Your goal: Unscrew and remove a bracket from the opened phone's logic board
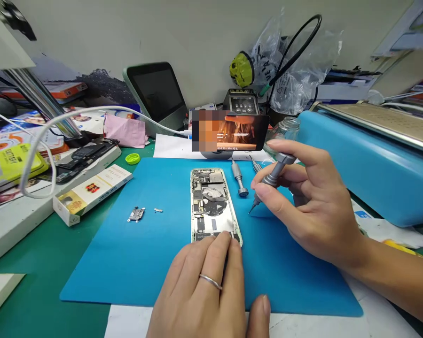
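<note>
An opened smartphone (215,206) lies on the blue mat (127,263), its circuit boards and inner parts bare. Over its lower end rests my left hand (206,286), palm down, fingers stretched out and thumb apart, hiding the phone's bottom edge. My right hand (310,202) pinches a grey precision screwdriver (271,180) between thumb and fingers. The screwdriver is tilted, with its tip just right of the phone, close to the mat; whether it touches I cannot tell. To the phone's left lie a small metal-shielded part (137,214) and a tiny bracket (158,211).
Two more screwdrivers (238,178) lie behind the phone. A propped phone (239,131) plays a video, with a white cable (91,109) running left. A blue machine (359,164) stands at right, a small box (93,192) and green cap (133,159) at left.
</note>
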`<state>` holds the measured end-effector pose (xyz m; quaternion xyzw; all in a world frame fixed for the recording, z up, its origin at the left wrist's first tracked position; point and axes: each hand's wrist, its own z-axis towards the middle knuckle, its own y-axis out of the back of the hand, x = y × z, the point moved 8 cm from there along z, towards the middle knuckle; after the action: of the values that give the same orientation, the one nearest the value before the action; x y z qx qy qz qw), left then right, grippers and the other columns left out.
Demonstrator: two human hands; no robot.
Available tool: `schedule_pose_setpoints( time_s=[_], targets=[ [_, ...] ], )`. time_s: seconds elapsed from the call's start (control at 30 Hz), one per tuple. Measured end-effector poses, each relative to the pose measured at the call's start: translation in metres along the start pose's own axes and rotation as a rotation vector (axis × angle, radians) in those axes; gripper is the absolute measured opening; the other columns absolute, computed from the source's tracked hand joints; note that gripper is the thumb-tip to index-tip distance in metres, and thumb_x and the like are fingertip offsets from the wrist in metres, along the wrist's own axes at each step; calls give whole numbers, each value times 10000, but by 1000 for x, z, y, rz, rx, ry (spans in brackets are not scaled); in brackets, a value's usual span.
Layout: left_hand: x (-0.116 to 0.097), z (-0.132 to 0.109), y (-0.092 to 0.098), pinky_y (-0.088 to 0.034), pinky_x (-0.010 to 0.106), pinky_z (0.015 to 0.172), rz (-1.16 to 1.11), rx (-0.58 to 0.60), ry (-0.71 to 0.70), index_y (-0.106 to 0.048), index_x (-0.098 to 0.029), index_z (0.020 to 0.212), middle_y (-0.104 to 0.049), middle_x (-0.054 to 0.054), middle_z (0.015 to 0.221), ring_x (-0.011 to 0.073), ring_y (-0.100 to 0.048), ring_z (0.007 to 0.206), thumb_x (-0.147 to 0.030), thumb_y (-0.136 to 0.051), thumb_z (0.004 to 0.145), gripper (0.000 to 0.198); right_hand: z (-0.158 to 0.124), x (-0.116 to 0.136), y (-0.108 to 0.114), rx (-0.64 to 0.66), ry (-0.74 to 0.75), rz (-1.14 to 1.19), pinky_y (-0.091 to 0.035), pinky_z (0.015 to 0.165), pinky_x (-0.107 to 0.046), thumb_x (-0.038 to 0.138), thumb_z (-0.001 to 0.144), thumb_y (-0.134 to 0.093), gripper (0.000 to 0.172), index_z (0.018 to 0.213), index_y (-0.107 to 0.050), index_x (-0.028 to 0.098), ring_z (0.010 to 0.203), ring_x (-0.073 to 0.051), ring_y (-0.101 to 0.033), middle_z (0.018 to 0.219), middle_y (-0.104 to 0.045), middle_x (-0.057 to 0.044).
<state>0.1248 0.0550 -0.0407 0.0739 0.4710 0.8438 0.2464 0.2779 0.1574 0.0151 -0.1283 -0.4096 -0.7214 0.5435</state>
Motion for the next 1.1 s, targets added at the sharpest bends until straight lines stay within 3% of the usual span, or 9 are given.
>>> schedule_pose_setpoints(
  time_s=[0.1,0.23,0.33,0.4,0.5,0.63,0.73,0.97,1.1],
  targets=[
    [6,1,2,-556,411,1035,-101,16,-24,-511,-230,1484,-723,34,1431,263,-697,1251,-453,-364,1164,418,-1,7,1,-6,48,37,-614,722,-349,125,1009,-702,583,1497,-533,397,815,-165,-703,938,-700,36],
    [20,7,14,-601,343,1000,-175,50,-17,-477,-273,1524,-722,23,1432,222,-717,1248,-456,-426,1147,422,-1,16,5,-55,112,81,-638,733,-352,97,1018,-675,603,1503,-532,425,851,-175,-727,933,-708,27],
    [23,16,23,-632,345,906,-185,55,6,-556,-290,1440,-748,13,1371,226,-745,1186,-395,-521,1113,346,0,16,8,-94,110,144,-658,705,-348,119,1029,-665,573,1486,-534,438,832,-176,-731,933,-718,25],
    [27,21,25,-636,399,845,-220,46,113,-628,-289,1346,-762,25,1286,258,-750,1128,-345,-507,1104,276,0,15,8,-98,85,193,-665,677,-346,146,1039,-664,540,1471,-534,442,806,-176,-733,936,-734,26],
    [26,26,21,-611,454,797,-252,40,212,-701,-277,1209,-755,38,1153,287,-733,1024,-302,-496,1094,236,-2,13,5,-91,33,273,-678,663,-339,197,1049,-683,484,1442,-547,444,790,-177,-744,941,-760,26],
    [21,27,11,-570,463,824,-273,47,226,-736,-259,1090,-740,31,1036,269,-689,932,-295,-533,1079,206,-5,15,-1,-84,-29,376,-702,671,-334,253,1039,-725,430,1404,-569,418,802,-185,-763,920,-764,28],
    [19,27,8,-540,462,858,-299,21,215,-738,-251,1021,-732,16,967,246,-660,879,-267,-528,1078,218,-7,18,-3,-79,-39,422,-704,683,-307,201,1023,-737,450,1401,-579,388,823,-175,-770,924,-772,24],
    [16,26,8,-488,441,822,-313,-45,170,-742,-259,1030,-754,-1,957,224,-648,831,-216,-524,1081,229,-8,18,-4,-52,-41,459,-707,684,-274,197,1010,-759,481,1405,-601,422,853,-170,-774,939,-773,34],
    [13,25,7,-475,463,884,-313,-70,157,-734,-268,1056,-765,-25,981,215,-672,854,-184,-491,1092,259,-9,16,-6,-45,-52,461,-705,678,-250,193,1002,-772,488,1399,-612,427,851,-156,-765,939,-773,41]
  ],
)
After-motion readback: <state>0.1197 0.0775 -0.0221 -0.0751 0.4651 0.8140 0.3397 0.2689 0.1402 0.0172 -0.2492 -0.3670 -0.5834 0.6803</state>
